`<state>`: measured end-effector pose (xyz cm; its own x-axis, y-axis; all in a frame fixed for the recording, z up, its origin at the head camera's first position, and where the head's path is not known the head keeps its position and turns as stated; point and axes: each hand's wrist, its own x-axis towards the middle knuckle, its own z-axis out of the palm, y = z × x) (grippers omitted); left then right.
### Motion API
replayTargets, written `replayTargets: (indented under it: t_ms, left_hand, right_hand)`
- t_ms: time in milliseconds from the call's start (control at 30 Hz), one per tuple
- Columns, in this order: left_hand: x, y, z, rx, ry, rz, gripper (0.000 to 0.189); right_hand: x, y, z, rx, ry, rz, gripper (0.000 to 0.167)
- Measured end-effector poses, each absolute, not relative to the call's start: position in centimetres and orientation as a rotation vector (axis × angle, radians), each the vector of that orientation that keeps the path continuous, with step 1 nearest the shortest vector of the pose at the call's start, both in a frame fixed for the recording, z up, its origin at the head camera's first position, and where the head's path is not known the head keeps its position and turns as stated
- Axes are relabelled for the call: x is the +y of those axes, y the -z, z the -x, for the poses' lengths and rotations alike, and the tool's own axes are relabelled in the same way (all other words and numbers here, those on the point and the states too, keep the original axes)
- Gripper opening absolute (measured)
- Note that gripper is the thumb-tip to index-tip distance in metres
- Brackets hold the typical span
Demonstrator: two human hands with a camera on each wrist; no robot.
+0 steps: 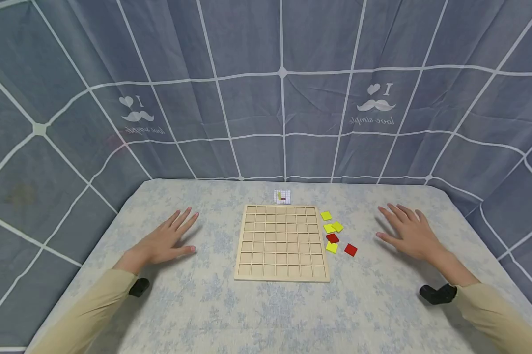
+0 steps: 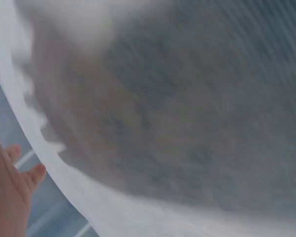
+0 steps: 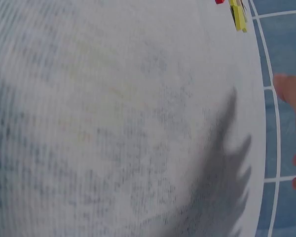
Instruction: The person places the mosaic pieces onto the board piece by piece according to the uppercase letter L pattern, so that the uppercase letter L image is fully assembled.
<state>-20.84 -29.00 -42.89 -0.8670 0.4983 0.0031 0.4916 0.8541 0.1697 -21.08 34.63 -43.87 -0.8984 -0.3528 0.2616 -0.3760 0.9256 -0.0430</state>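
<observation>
Both hands hold nothing, fingers extended and spread above the cloth. My left hand (image 1: 166, 241) hovers left of a pale wooden grid board (image 1: 281, 280); part of the same hand (image 2: 10, 187) edges into the left wrist view. On the far right, my right hand (image 1: 410, 233) is nearest to a red square tile (image 1: 350, 250). Between the board and that hand lie several yellow tiles (image 1: 326, 216), plus a second red tile (image 1: 332, 238) overlapping a yellow one. Behind the board sits a small printed grid card (image 1: 282, 197) with yellow and red marks.
A blue-and-white floral cloth (image 1: 274, 319) covers the table. Grey curtains with white lines (image 1: 257, 103) surround its back and sides. Black wrist straps (image 1: 438, 294) show at both sleeves. Yellow tiles (image 3: 239, 19) appear at the top of the right wrist view.
</observation>
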Motion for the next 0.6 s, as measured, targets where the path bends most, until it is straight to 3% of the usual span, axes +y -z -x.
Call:
replayTargets:
  t_ms: [300, 600]
  left_hand:
    - [-26.1, 42.6, 21.5, 2.922, -0.22, -0.957, 0.079]
    - [-21.6, 42.9, 20.7, 2.805, -0.199, -1.07, 0.081]
  right_hand:
    - [32.0, 43.7, 21.7, -2.649, -0.312, -0.56, 0.046]
    - [27.9, 43.8, 22.0, -2.72, -0.58, -0.395, 0.037]
